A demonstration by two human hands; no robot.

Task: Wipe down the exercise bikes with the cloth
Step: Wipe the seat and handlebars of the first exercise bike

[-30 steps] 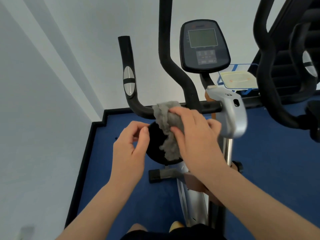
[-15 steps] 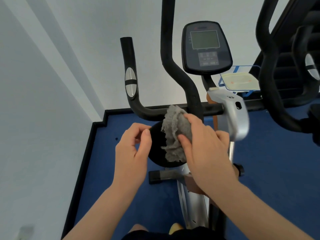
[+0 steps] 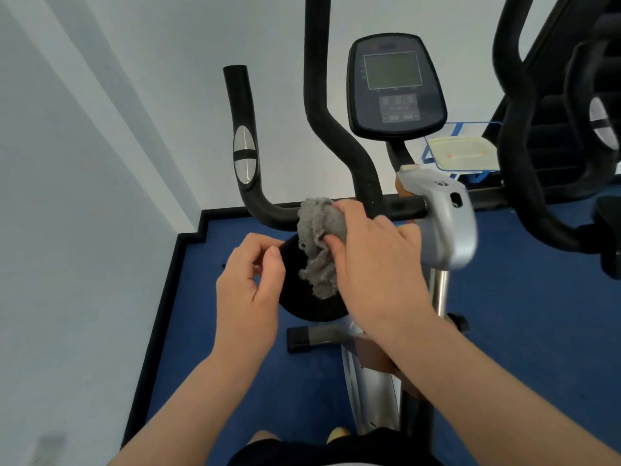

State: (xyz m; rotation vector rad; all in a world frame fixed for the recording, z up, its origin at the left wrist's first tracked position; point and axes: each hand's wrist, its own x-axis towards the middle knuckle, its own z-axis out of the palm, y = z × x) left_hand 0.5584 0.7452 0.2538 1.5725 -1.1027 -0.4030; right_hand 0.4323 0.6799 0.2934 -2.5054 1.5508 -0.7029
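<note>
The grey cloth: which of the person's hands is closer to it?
Right. The right hand grips the cloth against the bike's handlebar; the left hand hovers beside it, fingers curled, not touching.

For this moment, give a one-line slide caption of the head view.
Right hand presses a grey cloth on the bike's handlebar; left hand beside it holds nothing.

Exercise bike (image 3: 440, 230), upright on blue floor: black foam-covered handlebar (image 3: 268, 213) curving from a vertical grip at 11 o'clock, with an oval silver sensor plate, into a horizontal bar at centre; dark console (image 3: 396, 85) with blank grey screen at 1 o'clock; silver-grey bracket on a chrome post at 3 o'clock. Cloth (image 3: 319, 243), grey, crumpled and ragged-edged, draped over the horizontal bar at centre, its loose end hanging toward 6 o'clock over a round black part.
</note>
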